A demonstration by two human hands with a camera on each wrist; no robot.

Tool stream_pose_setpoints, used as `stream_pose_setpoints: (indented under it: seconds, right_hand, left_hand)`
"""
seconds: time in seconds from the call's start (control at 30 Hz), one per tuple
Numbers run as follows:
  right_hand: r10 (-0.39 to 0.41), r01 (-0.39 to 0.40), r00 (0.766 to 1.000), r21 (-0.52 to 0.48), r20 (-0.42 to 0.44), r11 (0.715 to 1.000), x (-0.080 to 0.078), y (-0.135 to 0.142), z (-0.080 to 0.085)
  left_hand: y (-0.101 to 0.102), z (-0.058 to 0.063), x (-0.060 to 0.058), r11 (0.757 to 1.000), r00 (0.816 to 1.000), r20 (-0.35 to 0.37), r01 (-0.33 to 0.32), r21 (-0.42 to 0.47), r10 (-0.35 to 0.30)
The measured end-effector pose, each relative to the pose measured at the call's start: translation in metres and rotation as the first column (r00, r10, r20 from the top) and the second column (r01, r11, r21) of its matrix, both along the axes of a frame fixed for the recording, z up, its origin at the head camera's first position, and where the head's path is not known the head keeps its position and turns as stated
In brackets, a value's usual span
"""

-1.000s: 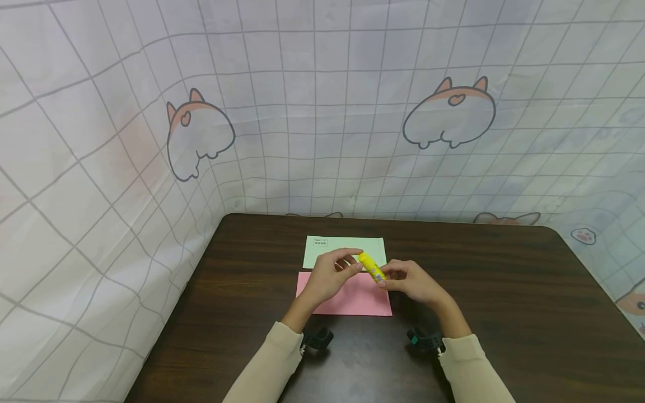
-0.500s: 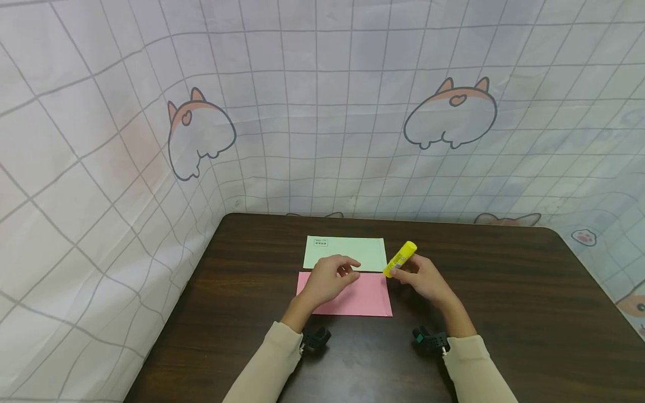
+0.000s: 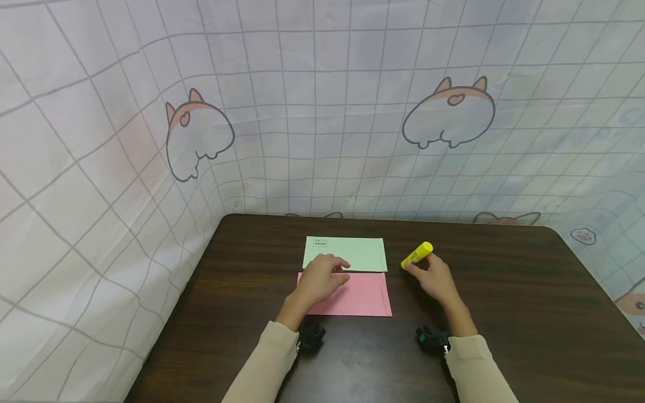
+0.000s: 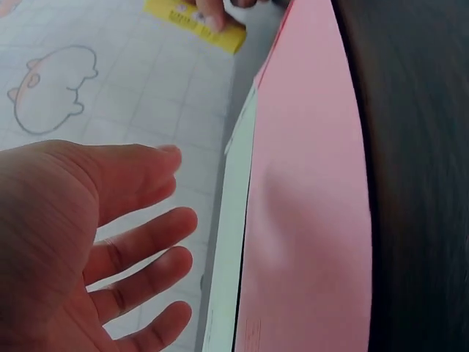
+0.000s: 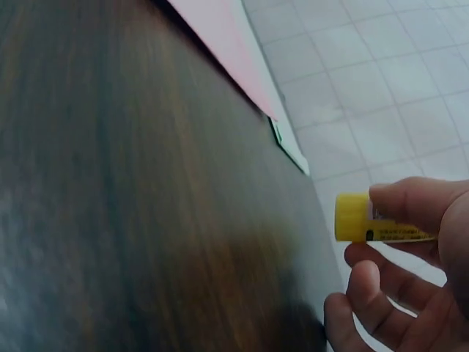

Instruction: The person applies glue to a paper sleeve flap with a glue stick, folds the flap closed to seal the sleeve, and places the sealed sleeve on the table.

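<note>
A yellow glue stick is pinched between the thumb and fingers of my right hand, to the right of the envelopes. In the right wrist view, one end of the glue stick pokes out past the thumb. My left hand hovers over the left part of a pink envelope, its fingers loosely bent around nothing. Just beyond lies a pale green envelope with a small printed box in its upper left corner. In the left wrist view, the left fingers are spread apart beside both envelopes.
The dark wooden table carries both envelopes near its middle. Behind it hangs a white gridded curtain with cartoon animal prints, which also runs down the left side. Black straps sit on the wrists by the cream sleeves.
The glue stick was between both hands; the left hand has let go and drawn slightly left. My right hand has carried the stick to the right, tilting its upper end rightward.
</note>
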State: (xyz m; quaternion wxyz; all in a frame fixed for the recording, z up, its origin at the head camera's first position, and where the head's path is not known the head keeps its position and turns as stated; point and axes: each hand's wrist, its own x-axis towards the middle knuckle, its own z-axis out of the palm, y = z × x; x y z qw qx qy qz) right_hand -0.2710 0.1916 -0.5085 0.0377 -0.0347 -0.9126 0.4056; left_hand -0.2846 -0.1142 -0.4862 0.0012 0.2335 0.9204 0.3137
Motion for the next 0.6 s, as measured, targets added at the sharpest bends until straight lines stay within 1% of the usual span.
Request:
stream_pose_setpoints:
  seconds: [0.1,0.17,0.27,0.4,0.6]
  right_hand:
    - [-0.021,0.021,1.000,0.039,0.004,0.999,0.002,0.002,0.001]
    - [-0.031,0.031,0.999,0.058,0.009,0.998,0.003,0.003,0.002]
    - [-0.038,0.036,0.999,0.087,0.027,0.996,0.004,0.004,0.003]
    - [-0.031,0.025,0.998,0.131,0.049,0.991,0.004,0.003,0.003]
    - [-0.014,0.006,0.999,0.166,0.050,0.986,0.002,0.003,0.001]
  left_hand:
    - [-0.004,-0.002,-0.003,0.998,0.999,-0.039,-0.028,-0.057,0.026]
    - [-0.007,-0.002,-0.004,0.996,0.998,-0.057,-0.043,-0.078,0.038]
    - [-0.012,-0.001,-0.006,0.993,0.996,-0.067,-0.057,-0.102,0.051]
    - [-0.018,-0.002,-0.008,0.989,0.995,-0.059,-0.082,-0.123,0.075]
    - [-0.022,-0.005,-0.008,0.983,0.993,-0.065,-0.108,-0.147,0.099]
